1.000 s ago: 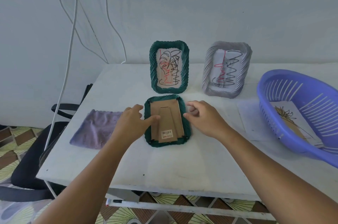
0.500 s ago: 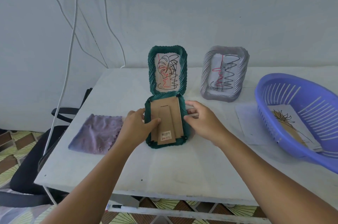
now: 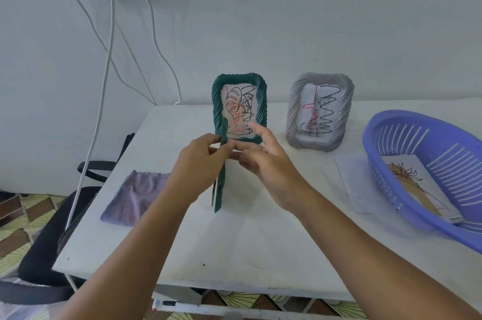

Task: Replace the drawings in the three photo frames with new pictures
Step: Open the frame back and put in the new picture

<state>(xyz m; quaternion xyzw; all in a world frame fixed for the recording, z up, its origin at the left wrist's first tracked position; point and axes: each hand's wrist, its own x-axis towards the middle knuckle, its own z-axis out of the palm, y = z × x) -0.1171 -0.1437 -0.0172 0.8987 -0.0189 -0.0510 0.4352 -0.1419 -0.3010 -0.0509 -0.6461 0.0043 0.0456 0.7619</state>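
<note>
A: What is held, and where?

B: A green frame (image 3: 220, 181) is seen edge-on, raised on end over the desk (image 3: 234, 249), in front of a second green frame (image 3: 239, 108) that stands upright with a drawing in it. The left hand (image 3: 195, 163) is closed on the near frame's upper edge. The right hand (image 3: 263, 160) is half open, some fingers up; whether it grips the frame cannot be told.

A: Which step is judged to be in hand?

B: Opening the first frame, it is judged. A thin piece is seen standing off its back; whether that is the backing or a stand cannot be told.

A: What is called for next?

B: The backing must be freed and the old drawing slid out. New pictures (image 3: 417, 189) are seen in the blue basket (image 3: 386, 131) to the right, near a grey frame (image 3: 320, 111), also untouched. A cloth (image 3: 135, 194) is noted at left.
</note>
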